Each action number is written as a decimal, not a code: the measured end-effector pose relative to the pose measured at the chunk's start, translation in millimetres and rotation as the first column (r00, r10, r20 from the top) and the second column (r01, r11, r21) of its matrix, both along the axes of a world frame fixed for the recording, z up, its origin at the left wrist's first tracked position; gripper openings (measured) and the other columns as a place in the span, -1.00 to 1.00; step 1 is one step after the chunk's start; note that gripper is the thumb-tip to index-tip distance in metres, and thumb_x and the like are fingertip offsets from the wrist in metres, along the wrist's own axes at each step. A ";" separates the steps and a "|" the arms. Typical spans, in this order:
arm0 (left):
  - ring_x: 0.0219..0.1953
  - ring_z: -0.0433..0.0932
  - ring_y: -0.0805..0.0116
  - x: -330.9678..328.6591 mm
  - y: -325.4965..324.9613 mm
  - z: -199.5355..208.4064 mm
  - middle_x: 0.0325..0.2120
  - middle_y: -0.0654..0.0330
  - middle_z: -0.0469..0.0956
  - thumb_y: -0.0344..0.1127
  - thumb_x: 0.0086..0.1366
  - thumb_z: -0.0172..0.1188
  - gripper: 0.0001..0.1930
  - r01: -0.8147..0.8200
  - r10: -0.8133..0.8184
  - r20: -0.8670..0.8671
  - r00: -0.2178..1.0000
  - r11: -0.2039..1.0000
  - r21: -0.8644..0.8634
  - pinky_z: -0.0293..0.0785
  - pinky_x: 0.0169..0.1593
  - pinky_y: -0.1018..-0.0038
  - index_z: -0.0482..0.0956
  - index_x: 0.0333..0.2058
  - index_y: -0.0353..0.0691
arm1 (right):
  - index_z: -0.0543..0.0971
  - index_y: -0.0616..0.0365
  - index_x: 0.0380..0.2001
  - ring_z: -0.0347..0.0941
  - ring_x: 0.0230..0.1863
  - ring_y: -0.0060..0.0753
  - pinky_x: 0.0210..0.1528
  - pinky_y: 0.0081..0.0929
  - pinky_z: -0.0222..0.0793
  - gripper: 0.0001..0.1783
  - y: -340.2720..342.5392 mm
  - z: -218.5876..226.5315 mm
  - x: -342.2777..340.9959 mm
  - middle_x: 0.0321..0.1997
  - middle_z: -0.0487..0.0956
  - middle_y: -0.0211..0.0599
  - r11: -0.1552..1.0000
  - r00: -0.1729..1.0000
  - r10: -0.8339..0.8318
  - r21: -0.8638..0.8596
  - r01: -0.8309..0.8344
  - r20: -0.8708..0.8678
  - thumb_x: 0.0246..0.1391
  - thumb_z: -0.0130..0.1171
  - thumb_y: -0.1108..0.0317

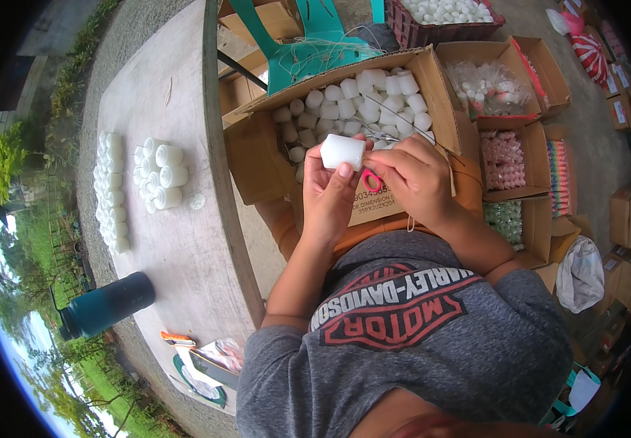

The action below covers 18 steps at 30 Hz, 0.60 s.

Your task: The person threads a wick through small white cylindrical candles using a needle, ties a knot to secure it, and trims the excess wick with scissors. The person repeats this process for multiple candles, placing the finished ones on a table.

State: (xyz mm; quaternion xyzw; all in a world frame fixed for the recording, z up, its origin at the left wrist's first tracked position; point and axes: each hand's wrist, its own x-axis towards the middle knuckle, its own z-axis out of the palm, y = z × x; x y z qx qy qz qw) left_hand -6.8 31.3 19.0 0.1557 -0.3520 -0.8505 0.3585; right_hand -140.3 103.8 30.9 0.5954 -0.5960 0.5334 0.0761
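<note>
Finding: my left grip [330, 190] is closed around a white votive-style candle [342, 152], thumb across its lower side, fingers behind. The candle is held in the air, tilted on its side, over the near part of the open carton [257, 157] of similar white candles [333, 102].

My right grip [414, 175] is drawn narrow, fingertips at the candle's right end; what they pinch is hidden, and I cannot tell. A pink ring handle [371, 181] sits just below those fingertips; its blade, if any, cannot be made out.

Assessment: work on the end appears to be in hand. I should keep the left hold steady but light, as wax would likely mark. The right should work in line with the candle's axis, any edge turned away from my left thumb. Staying over the carton, clear of the thin rods [395, 111], seems prudent.
</note>
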 end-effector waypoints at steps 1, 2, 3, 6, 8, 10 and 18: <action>0.12 0.35 0.09 -0.8 1.0 2.7 0.07 -0.07 0.33 -0.40 0.27 0.10 -0.64 -0.008 0.008 0.002 1.000 1.000 -0.005 0.25 0.20 0.24 0.20 -0.02 -0.19 | 0.58 0.14 -0.41 0.35 -0.54 -0.36 -0.54 -0.48 0.30 -0.78 0.5 1.8 1.8 -0.54 0.44 -0.39 1.000 0.998 -0.005 0.023 0.004 0.062 -0.24 0.31 0.55; 0.12 0.35 0.09 -1.1 1.6 4.2 0.07 -0.07 0.33 -0.39 0.27 0.10 -0.65 -0.016 0.016 0.003 1.000 1.000 -0.009 0.25 0.20 0.24 0.20 -0.02 -0.19 | 0.57 0.14 -0.39 0.36 -0.53 -0.35 -0.53 -0.48 0.30 -0.77 1.5 4.7 5.2 -0.52 0.45 -0.38 0.999 0.992 -0.012 0.047 0.006 0.123 -0.23 0.31 0.55; 0.12 0.35 0.09 -0.4 1.3 3.9 0.07 -0.07 0.33 -0.39 0.27 0.10 -0.65 -0.016 0.016 0.005 1.000 1.000 0.010 0.25 0.20 0.24 0.21 -0.02 -0.19 | 0.56 0.14 -0.37 0.36 -0.52 -0.34 -0.52 -0.48 0.31 -0.75 1.9 6.2 7.1 -0.51 0.46 -0.37 0.997 0.983 -0.019 0.070 0.007 0.184 -0.22 0.31 0.55; 0.12 0.35 0.09 0.7 0.8 4.0 0.07 -0.07 0.33 -0.39 0.27 0.10 -0.66 -0.017 0.017 0.004 1.000 0.998 0.057 0.26 0.20 0.25 0.21 -0.03 -0.19 | 0.54 0.15 -0.33 0.41 -0.46 -0.33 -0.46 -0.46 0.35 -0.73 2.3 0.3 6.5 -0.46 0.50 -0.35 0.996 0.967 0.023 0.079 -0.044 0.254 -0.20 0.31 0.56; 0.12 0.36 0.09 0.0 0.9 6.2 0.07 -0.07 0.33 -0.38 0.27 0.10 -0.66 -0.018 0.018 0.004 1.000 0.997 0.073 0.26 0.19 0.25 0.22 -0.04 -0.19 | 0.54 0.17 -0.36 0.43 -0.42 -0.33 -0.42 -0.45 0.37 -0.75 0.7 0.6 4.4 -0.39 0.51 -0.33 0.998 0.981 0.041 0.037 -0.049 0.187 -0.20 0.30 0.56; 0.12 0.35 0.10 0.6 0.6 6.7 0.07 -0.07 0.33 -0.38 0.27 0.09 -0.67 -0.013 0.012 0.006 1.000 0.996 0.086 0.26 0.20 0.25 0.22 -0.04 -0.20 | 0.54 0.19 -0.38 0.45 -0.38 -0.31 -0.38 -0.44 0.38 -0.78 -0.4 2.1 3.3 -0.34 0.52 -0.30 0.998 0.986 0.055 0.011 -0.057 0.158 -0.19 0.29 0.57; 0.12 0.35 0.12 2.3 -1.2 6.2 0.06 -0.10 0.33 -0.39 0.26 0.11 -0.65 0.002 -0.002 0.004 1.000 0.998 0.064 0.26 0.20 0.26 0.21 -0.04 -0.19 | 0.54 0.23 -0.41 0.43 -0.27 -0.29 -0.27 -0.44 0.38 -0.83 -1.0 12.3 0.3 -0.25 0.51 -0.30 0.997 0.993 0.061 0.035 -0.065 0.101 -0.17 0.26 0.57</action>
